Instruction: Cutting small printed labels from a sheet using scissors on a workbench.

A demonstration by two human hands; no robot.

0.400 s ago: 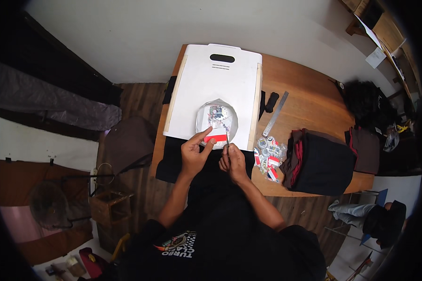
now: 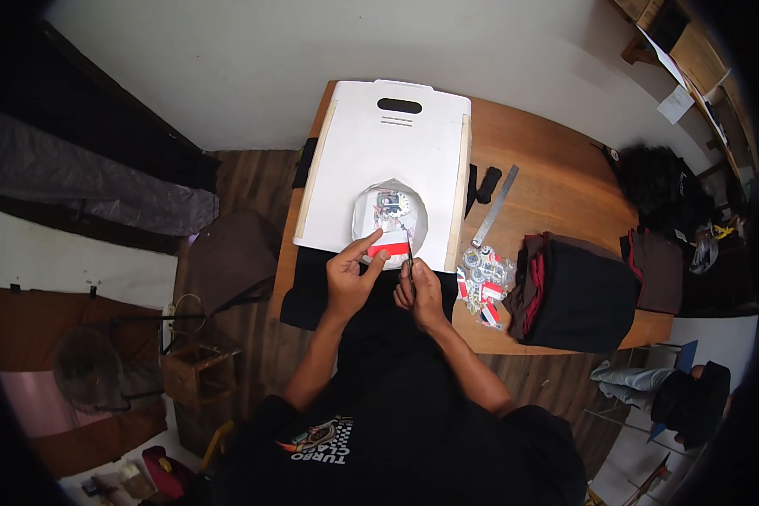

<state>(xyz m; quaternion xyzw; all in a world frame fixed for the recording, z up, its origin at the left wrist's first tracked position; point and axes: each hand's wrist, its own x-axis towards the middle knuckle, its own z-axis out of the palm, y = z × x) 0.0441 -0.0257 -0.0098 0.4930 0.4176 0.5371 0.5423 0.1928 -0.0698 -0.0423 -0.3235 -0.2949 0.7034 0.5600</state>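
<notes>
Between the thumb and fingers of my left hand [image 2: 350,271] is a small red-and-white patch [image 2: 388,244], its white half uppermost. My right hand [image 2: 420,292] is closed on a slim pair of scissors [image 2: 410,250], whose blades point away from me along the patch's right edge. Both hands are over the near side of a round whitish bowl [image 2: 365,211] with scraps and printed pieces inside. The bowl rests on a white board [image 2: 337,181] with a dark slot handle at its far end. Whether the blades touch the patch is too small to tell.
Right of the board, a pile of patches [image 2: 486,282] lies on the wooden table [image 2: 535,160] beside a metal ruler [image 2: 496,205] and a black bundle [image 2: 487,184]. Folded dark garments [image 2: 578,291] are stacked further right. Black cloth [image 2: 308,291] covers the near left edge. Another person [image 2: 683,401] is at lower right.
The scissor blades have shifted very slightly against the patch's right edge. Otherwise both hands, the patch and the bowl stay in place.
</notes>
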